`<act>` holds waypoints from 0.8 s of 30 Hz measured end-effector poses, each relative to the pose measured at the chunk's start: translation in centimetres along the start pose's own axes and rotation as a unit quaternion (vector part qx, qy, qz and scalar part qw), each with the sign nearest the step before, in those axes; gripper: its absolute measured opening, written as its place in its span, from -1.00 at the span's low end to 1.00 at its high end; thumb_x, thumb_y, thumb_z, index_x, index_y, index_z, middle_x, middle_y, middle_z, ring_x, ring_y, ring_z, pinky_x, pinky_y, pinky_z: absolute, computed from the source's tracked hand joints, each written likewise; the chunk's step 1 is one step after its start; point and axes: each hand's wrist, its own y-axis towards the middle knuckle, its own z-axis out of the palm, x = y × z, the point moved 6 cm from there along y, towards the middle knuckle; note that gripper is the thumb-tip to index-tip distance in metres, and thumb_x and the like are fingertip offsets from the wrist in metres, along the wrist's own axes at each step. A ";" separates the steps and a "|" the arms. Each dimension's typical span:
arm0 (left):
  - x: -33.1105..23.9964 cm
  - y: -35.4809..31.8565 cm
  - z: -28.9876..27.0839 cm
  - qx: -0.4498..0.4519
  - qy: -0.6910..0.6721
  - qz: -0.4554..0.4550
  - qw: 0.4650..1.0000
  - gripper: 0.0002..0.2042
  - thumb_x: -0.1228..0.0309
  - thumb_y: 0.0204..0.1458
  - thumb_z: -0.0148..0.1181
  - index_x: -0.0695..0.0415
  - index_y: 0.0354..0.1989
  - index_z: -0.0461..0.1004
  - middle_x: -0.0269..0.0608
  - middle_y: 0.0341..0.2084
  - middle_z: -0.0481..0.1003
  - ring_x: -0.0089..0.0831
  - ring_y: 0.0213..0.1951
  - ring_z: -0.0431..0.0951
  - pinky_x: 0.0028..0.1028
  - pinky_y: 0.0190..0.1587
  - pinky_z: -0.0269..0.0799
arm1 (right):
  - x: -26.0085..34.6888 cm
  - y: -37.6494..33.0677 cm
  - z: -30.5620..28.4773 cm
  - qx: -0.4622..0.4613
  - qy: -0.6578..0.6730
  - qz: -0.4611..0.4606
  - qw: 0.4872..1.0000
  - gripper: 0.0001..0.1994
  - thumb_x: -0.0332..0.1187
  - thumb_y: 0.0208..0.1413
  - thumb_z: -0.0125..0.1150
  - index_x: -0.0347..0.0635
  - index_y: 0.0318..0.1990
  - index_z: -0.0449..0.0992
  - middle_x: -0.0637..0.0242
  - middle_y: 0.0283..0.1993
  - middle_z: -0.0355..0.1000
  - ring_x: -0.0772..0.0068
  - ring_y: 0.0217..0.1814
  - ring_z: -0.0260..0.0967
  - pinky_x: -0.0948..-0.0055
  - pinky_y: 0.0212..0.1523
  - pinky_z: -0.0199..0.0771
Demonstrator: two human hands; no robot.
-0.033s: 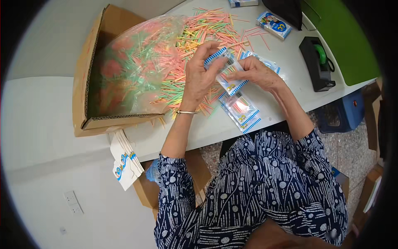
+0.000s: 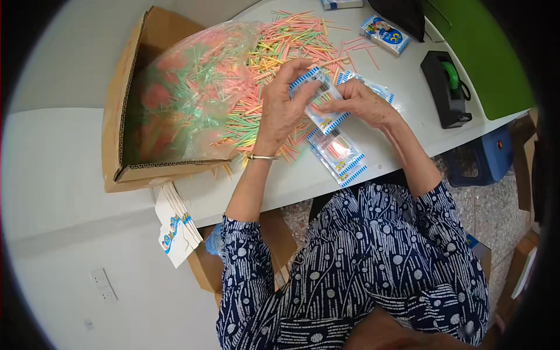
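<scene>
Between my two hands is a small clear packet point(image 2: 324, 119) with blue-striped ends and colored sticks showing inside. My left hand point(image 2: 282, 108) grips its left side, the thumb lying across the front. At its right edge, my right hand point(image 2: 364, 104) pinches the packet with thumb and fingers. Just below, similar packets point(image 2: 338, 153) lie overlapped on the white table point(image 2: 396, 149). Another blue-edged packet point(image 2: 379, 92) is partly hidden behind my right hand. Loose pink, green and yellow sticks point(image 2: 291, 44) are heaped beyond and beside my left hand.
At left, a cardboard box point(image 2: 119, 105) lies open toward the heap, with a clear bag point(image 2: 192, 87) of sticks spilling out. A black tape dispenser point(image 2: 443, 90) and a small printed box point(image 2: 385, 35) stand at right. Flat cartons point(image 2: 178, 224) hang by the front edge.
</scene>
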 end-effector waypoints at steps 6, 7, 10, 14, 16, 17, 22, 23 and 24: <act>-0.4 0.3 0.7 0.015 -0.045 -0.002 0.999 -0.67 0.52 0.01 0.19 0.20 -0.02 0.38 -0.14 -0.26 0.51 -0.41 -0.18 0.53 -0.47 -0.17 0.49 | -0.6 -0.5 -0.5 -0.018 0.058 -0.026 0.998 -0.77 -0.25 -0.05 0.37 -0.25 -0.33 0.61 0.50 -0.46 0.49 0.79 -0.44 0.32 0.71 -0.43 0.21; -0.2 0.1 0.5 0.004 -0.106 -0.036 0.994 -0.66 0.52 -0.01 0.20 0.20 -0.02 0.38 -0.13 -0.28 0.51 -0.38 -0.18 0.54 -0.46 -0.17 0.49 | -0.8 -0.6 -1.4 -0.029 0.024 -0.017 0.999 -0.75 -0.25 -0.03 0.36 -0.25 -0.31 0.61 0.47 -0.44 0.51 0.77 -0.41 0.35 0.70 -0.39 0.26; 0.4 -1.2 -1.6 0.051 0.058 -0.020 0.997 -0.73 0.51 -0.01 0.21 0.24 -0.10 0.43 -0.12 -0.22 0.48 -0.31 -0.21 0.54 -0.44 -0.20 0.47 | -0.1 -1.9 -3.9 -0.066 0.022 -0.006 0.998 -0.74 -0.23 0.00 0.33 -0.26 -0.28 0.60 0.42 -0.40 0.53 0.74 -0.39 0.40 0.68 -0.33 0.33; 1.0 -4.4 -1.0 0.141 0.373 0.131 0.908 -0.85 0.52 -0.07 0.20 0.24 -0.29 0.49 -0.14 -0.21 0.44 -0.20 -0.19 0.45 -0.31 -0.13 0.37 | 0.4 -3.0 -6.1 -0.141 0.061 -0.035 0.988 -0.74 -0.21 0.01 0.33 -0.25 -0.31 0.60 0.39 -0.39 0.54 0.71 -0.39 0.40 0.66 -0.30 0.35; 1.5 -4.9 -0.2 0.166 0.442 0.158 0.867 -0.86 0.52 -0.10 0.19 0.23 -0.32 0.48 -0.14 -0.23 0.43 -0.18 -0.17 0.41 -0.28 -0.11 0.34 | 0.4 -3.0 -6.4 -0.144 0.074 -0.043 0.986 -0.74 -0.22 0.01 0.33 -0.25 -0.29 0.59 0.39 -0.36 0.54 0.72 -0.37 0.40 0.65 -0.28 0.35; 1.3 -4.9 0.5 0.154 0.466 0.197 0.849 -0.90 0.52 -0.14 0.14 0.23 -0.41 0.45 -0.15 -0.32 0.39 -0.21 -0.21 0.39 -0.29 -0.13 0.31 | 0.2 -3.1 -6.2 -0.144 0.074 -0.043 0.986 -0.74 -0.22 0.01 0.33 -0.25 -0.29 0.59 0.39 -0.36 0.54 0.72 -0.37 0.40 0.65 -0.28 0.35; 2.7 -4.5 2.7 0.172 0.522 0.242 0.799 -0.93 0.51 -0.20 0.06 0.22 -0.52 0.43 -0.15 -0.43 0.34 -0.24 -0.26 0.36 -0.32 -0.16 0.27 | -0.5 -2.9 -4.8 -0.116 0.065 -0.006 0.991 -0.73 -0.23 0.02 0.33 -0.27 -0.26 0.59 0.38 -0.37 0.54 0.72 -0.41 0.40 0.67 -0.35 0.36; 2.6 -4.4 3.1 0.175 0.534 0.254 0.787 -0.93 0.50 -0.20 0.07 0.22 -0.53 0.43 -0.15 -0.43 0.33 -0.25 -0.26 0.35 -0.32 -0.17 0.26 | -0.4 -2.9 -4.7 -0.121 0.064 -0.009 0.991 -0.73 -0.23 0.02 0.33 -0.27 -0.26 0.59 0.38 -0.37 0.54 0.72 -0.41 0.40 0.67 -0.35 0.36; 2.6 -4.3 3.4 0.177 0.545 0.266 0.775 -0.92 0.48 -0.21 0.07 0.22 -0.53 0.43 -0.15 -0.44 0.33 -0.26 -0.25 0.35 -0.32 -0.18 0.25 | -0.3 -2.9 -4.4 -0.108 0.067 -0.011 0.992 -0.73 -0.23 0.02 0.33 -0.28 -0.26 0.59 0.38 -0.36 0.54 0.72 -0.41 0.40 0.67 -0.36 0.37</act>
